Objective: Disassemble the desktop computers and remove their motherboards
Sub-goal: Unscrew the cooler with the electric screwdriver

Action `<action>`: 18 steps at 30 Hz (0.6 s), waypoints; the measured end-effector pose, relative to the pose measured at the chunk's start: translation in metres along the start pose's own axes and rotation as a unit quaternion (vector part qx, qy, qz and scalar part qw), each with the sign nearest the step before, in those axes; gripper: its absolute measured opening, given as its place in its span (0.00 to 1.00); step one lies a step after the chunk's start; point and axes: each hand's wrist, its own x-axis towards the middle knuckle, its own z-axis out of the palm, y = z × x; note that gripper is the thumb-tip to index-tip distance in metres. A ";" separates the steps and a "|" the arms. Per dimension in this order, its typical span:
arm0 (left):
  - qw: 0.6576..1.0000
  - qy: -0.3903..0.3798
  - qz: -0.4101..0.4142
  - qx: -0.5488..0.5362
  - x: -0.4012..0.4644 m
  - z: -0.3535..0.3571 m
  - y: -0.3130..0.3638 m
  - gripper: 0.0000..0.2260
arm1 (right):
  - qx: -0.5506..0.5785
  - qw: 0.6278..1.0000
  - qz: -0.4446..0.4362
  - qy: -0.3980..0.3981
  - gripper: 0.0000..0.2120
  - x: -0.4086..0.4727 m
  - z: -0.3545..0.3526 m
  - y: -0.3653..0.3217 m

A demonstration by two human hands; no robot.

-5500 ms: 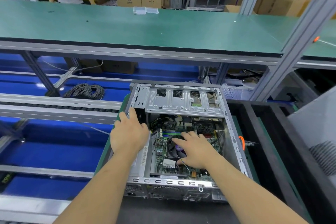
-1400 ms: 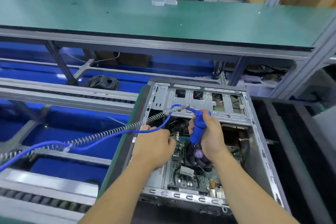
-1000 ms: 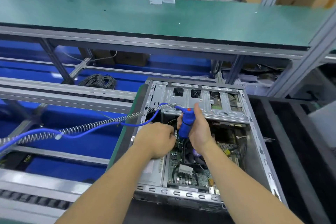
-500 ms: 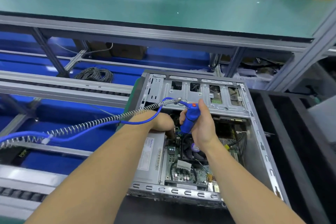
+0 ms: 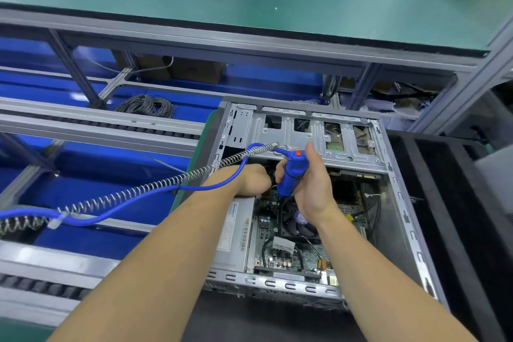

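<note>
Both hands inside open computer case point(image 5: 388, 175) on desk: right hand point(image 5: 311, 186) still wrapped round blue electric screwdriver point(image 5: 290, 175); left hand point(image 5: 249, 179) reaching deeper, fingers hidden, grip unclear. Motherboard point(image 5: 283, 255) below; coiled cable point(image 5: 125, 197) trailing left.

Both forearms bare, no sleeves; left hand point(image 5: 254, 179), right hand point(image 5: 312, 189) ungloved.

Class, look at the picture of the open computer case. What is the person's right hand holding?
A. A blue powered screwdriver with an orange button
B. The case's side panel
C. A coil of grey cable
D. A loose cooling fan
A: the right hand has its grip around the blue screwdriver, orange button on top, its tip pointing down into the open case toward the motherboard.
</note>
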 end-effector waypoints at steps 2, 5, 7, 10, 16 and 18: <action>1.000 0.003 -0.004 -0.011 -0.001 0.000 0.000 0.09 | 0.006 1.000 -0.004 0.000 0.26 0.000 0.000 -0.001; 1.000 0.005 0.000 -0.018 -0.001 0.001 0.001 0.11 | -0.012 1.000 0.005 -0.007 0.28 0.000 0.001 -0.001; 1.000 0.003 -0.003 -0.019 -0.001 0.001 0.002 0.11 | -0.014 1.000 0.011 -0.007 0.27 0.001 0.000 0.001; 1.000 0.003 -0.004 -0.029 -0.001 0.002 0.002 0.10 | -0.034 0.999 0.010 -0.010 0.28 0.002 -0.001 0.003; 0.999 0.015 0.017 -0.042 0.002 0.004 -0.003 0.12 | -0.106 0.994 -0.025 -0.029 0.31 0.004 0.005 0.005; 0.999 0.023 0.021 -0.044 0.004 0.005 -0.002 0.13 | -0.108 0.993 -0.027 -0.026 0.38 0.006 0.005 0.007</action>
